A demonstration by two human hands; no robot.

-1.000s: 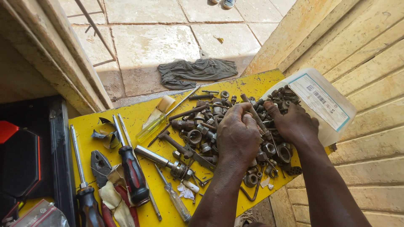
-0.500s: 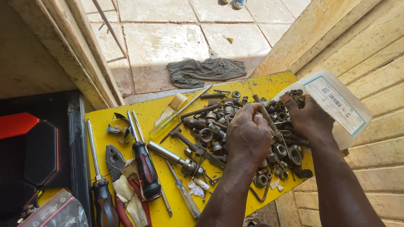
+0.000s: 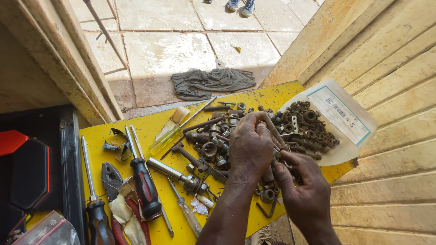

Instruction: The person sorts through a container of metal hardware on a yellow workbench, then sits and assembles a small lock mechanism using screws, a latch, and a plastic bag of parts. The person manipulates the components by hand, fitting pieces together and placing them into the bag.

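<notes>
The heap of rusty nuts, bolts and washers (image 3: 227, 136) lies on the far half of the yellow board (image 3: 136, 122), and both hands work in it. The left hand (image 3: 250, 147) rests knuckles-up on the heap, fingers curled round a long rusty bolt (image 3: 272, 129) that pokes out past them. The right hand (image 3: 302, 188), on the near side of the heap, pinches at small pieces with its fingertips; what exactly it grips I cannot tell.

Right of the heap, a clear plastic bag (image 3: 349, 113) with more hardware hangs partly over the board's edge; a nudge from either wrist could likely tip it and spill parts to the ground. Loose washers at the near edge of the heap could roll off the same way. Left of the heap lie a red-handled screwdriver (image 3: 145, 186), pliers (image 3: 111, 179) and a ratchet (image 3: 177, 172), close enough to snag a sleeve or forearm. Rusty edges may scrape bare fingers.
</notes>
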